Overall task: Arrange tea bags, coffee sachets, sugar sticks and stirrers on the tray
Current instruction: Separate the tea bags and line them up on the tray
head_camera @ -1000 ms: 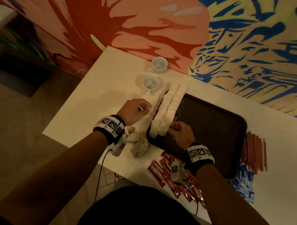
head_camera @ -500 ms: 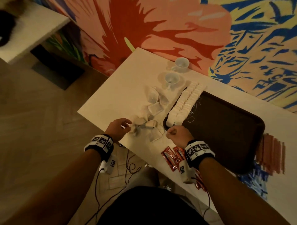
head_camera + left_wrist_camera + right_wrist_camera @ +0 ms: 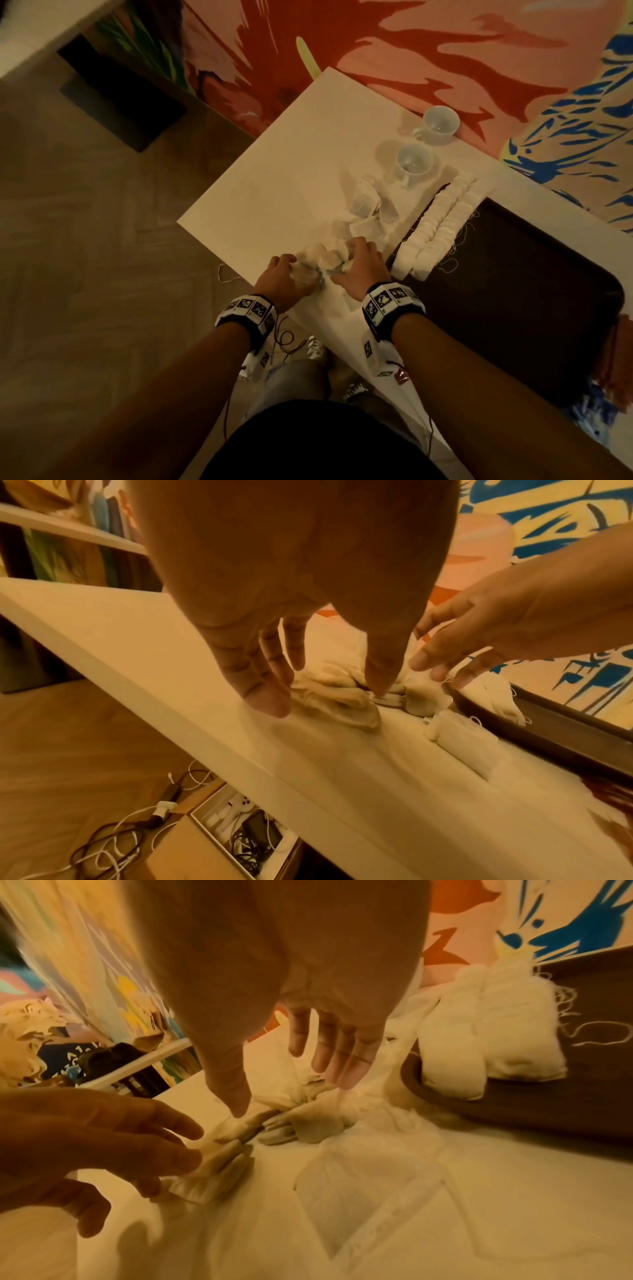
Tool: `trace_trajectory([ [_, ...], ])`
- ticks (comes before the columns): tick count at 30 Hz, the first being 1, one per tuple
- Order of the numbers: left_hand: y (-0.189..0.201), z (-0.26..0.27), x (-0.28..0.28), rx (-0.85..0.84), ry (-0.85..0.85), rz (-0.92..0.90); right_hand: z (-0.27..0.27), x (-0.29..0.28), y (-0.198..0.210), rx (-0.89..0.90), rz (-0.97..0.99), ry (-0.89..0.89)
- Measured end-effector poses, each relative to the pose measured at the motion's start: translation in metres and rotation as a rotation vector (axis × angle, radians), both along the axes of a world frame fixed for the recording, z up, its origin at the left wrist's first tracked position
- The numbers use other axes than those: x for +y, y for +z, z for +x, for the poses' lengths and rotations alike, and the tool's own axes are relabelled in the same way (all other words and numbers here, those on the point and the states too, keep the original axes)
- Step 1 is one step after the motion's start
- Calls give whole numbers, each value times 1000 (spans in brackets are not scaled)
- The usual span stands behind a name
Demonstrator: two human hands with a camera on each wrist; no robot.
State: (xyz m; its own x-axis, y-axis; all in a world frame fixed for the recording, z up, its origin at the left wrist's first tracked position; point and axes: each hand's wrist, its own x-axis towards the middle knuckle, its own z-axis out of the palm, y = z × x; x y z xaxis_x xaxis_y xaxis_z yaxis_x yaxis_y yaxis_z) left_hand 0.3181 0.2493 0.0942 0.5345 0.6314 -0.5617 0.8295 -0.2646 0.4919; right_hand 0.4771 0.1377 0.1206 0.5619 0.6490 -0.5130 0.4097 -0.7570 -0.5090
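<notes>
A bunch of loose white tea bags (image 3: 318, 261) lies near the table's front left edge. My left hand (image 3: 284, 274) and right hand (image 3: 358, 263) close in on it from either side. Both hands have straight fingers that touch and press the bags together. In the left wrist view my left thumb (image 3: 380, 685) rests on a bag. In the right wrist view my right thumb (image 3: 238, 1102) presses another. More loose tea bags (image 3: 364, 210) lie farther back. Two neat rows of tea bags (image 3: 442, 226) line the left edge of the dark brown tray (image 3: 513, 301).
Two white cups (image 3: 412, 161) (image 3: 440, 121) stand behind the loose bags. Reddish sticks (image 3: 618, 346) and blue sachets (image 3: 589, 411) lie right of the tray. One flat tea bag (image 3: 462, 745) lies by the tray's rim. Cables and an open box (image 3: 240, 829) sit on the floor below.
My right hand has left the rows on the tray and moved left to the loose tea bags. My left hand has come in from the left, and both now press the bunch.
</notes>
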Motion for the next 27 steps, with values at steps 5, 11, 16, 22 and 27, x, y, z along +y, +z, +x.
trace_trajectory([
  [5, -5, 2, 2, 27, -26, -5, -3, 25, -11, -103, -37, 25],
  [11, -5, 1, 6, 81, 8, 16, -3, 32, -16, -97, -98, 12],
  [16, -5, 1, 1, 106, -52, 40, -5, 33, -12, -119, -94, -1],
  [22, -8, 6, -8, 122, -130, 61, 3, 28, -8, -59, -6, -113],
  [27, -4, 8, -12, 90, -116, 34, 16, 13, 3, 68, 116, -211],
])
